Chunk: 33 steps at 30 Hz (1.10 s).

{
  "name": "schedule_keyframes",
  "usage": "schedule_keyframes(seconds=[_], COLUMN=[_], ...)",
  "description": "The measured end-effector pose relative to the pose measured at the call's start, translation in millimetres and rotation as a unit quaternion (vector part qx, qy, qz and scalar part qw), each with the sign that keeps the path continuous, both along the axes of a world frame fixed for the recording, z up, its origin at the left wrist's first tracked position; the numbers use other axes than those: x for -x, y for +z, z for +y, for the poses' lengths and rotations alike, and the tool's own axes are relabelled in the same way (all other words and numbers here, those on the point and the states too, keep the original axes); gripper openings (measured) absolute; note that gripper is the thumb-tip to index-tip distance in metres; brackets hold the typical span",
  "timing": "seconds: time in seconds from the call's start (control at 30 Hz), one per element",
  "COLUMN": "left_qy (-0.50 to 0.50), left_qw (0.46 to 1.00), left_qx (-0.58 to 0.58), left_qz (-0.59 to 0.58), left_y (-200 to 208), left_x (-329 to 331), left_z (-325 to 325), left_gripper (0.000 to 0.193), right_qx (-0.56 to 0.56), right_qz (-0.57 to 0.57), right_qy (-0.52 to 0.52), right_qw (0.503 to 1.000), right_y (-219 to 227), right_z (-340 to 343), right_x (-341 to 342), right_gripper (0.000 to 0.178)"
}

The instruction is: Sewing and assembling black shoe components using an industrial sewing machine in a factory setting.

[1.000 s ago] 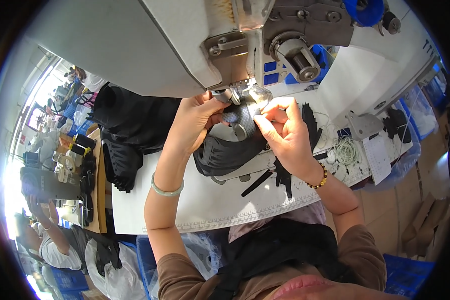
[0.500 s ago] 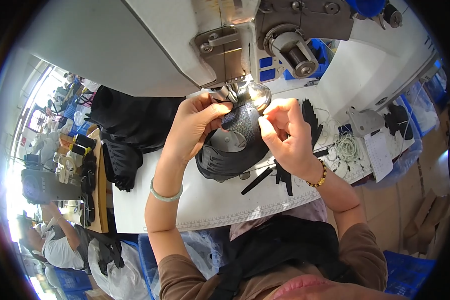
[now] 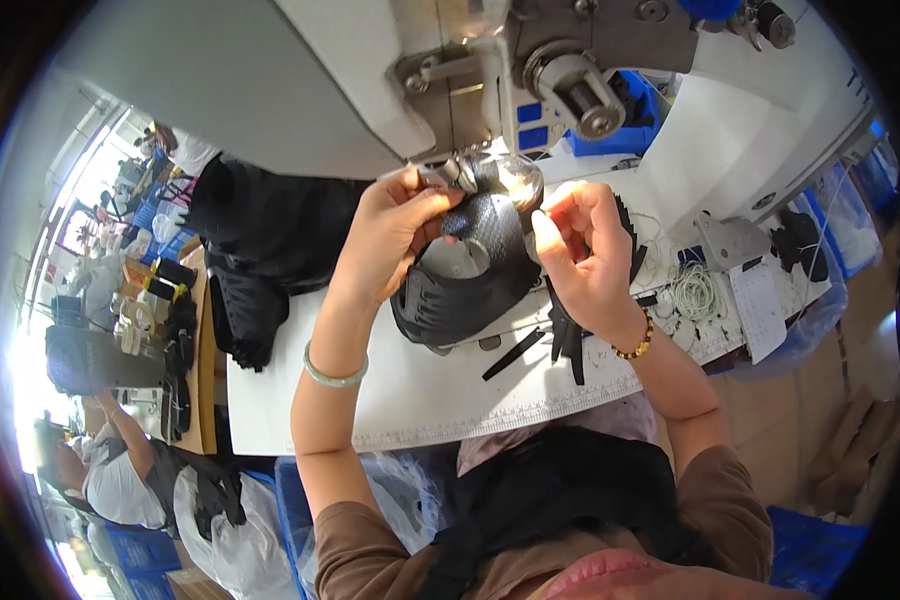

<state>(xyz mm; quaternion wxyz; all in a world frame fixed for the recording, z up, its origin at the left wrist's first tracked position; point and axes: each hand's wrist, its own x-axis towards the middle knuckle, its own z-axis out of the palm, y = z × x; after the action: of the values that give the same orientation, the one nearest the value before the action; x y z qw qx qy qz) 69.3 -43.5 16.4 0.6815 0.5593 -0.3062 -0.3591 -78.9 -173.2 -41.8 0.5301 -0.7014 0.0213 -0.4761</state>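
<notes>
A black shoe upper (image 3: 452,308) with a laced-looking front and a dark mesh part lies under the head of a sewing machine (image 3: 320,85). My left hand (image 3: 388,232) pinches the mesh edge between thumb and fingers, close beside the metal presser foot (image 3: 460,176). To the right of the upper, my right hand (image 3: 592,262) is raised with thumb and forefinger pressed together and the other fingers curled. Whatever that pinch holds, if anything, is too small to make out. Bright light falls on the upper by the needle area, whose exact contact is hidden.
More black uppers (image 3: 255,235) are piled at the left of the white table (image 3: 300,410). Black strips (image 3: 567,345) and a coil of pale cord (image 3: 697,290) lie on the right. A blue bin (image 3: 620,135) stands behind. Another person (image 3: 120,485) sits at far left.
My right hand has drawn slightly right, away from the mesh edge. The left hand stays pinched on the upper near the presser foot. The whole view has shifted a little.
</notes>
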Motion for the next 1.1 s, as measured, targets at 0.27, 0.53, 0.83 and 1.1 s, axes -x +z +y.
schedule_keyframes(seconds=[0.27, 0.53, 0.83, 1.1], left_qy=[-0.121, 0.423, 0.301, 0.390], left_qw=[0.963, 0.657, 0.914, 0.869], left_qx=[-0.131, -0.044, 0.242, 0.304], left_qz=[-0.201, -0.622, 0.124, -0.002], left_y=[2, -31, -105, -106], left_x=[4, 75, 118, 119], left_z=[83, 154, 109, 91], left_gripper=[0.013, 0.012, 0.024, 0.017], right_qx=[0.289, 0.087, 0.076, 0.431], right_qz=[0.035, 0.252, 0.275, 0.008], right_qy=[0.099, 0.310, 0.373, 0.174], right_qw=[0.952, 0.912, 0.883, 0.885], right_y=[34, 22, 30, 12], right_z=[31, 64, 86, 87], right_x=[-9, -39, -25, -13], right_gripper=[0.039, 0.019, 0.017, 0.020])
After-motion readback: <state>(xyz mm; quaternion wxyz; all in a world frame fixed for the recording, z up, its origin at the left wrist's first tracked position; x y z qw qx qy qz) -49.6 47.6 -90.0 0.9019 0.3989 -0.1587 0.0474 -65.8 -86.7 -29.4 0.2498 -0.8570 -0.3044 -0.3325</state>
